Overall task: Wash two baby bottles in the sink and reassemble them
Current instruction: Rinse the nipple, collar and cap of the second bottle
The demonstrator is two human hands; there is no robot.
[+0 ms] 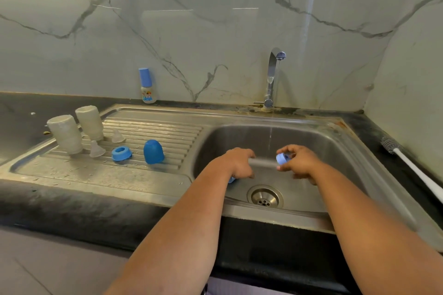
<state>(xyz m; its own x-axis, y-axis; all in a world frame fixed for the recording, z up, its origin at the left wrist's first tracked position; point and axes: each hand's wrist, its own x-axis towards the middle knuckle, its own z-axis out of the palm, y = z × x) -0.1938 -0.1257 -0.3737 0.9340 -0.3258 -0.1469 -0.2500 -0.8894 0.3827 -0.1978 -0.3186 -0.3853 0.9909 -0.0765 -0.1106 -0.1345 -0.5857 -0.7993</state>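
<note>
Your right hand (298, 161) pinches a blue ring (282, 158) beside the tap's thin stream over the sink (335, 151); your left hand (239, 163) curls around something blue, mostly hidden.

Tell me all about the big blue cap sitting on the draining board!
The blue cap is a smooth, dome-shaped cover that looks like plastic. It stands upright, open end down, on the ribbed metal draining board, left of the sink basin. A blue screw ring lies just to its left, apart from it. Neither hand touches it.
</note>
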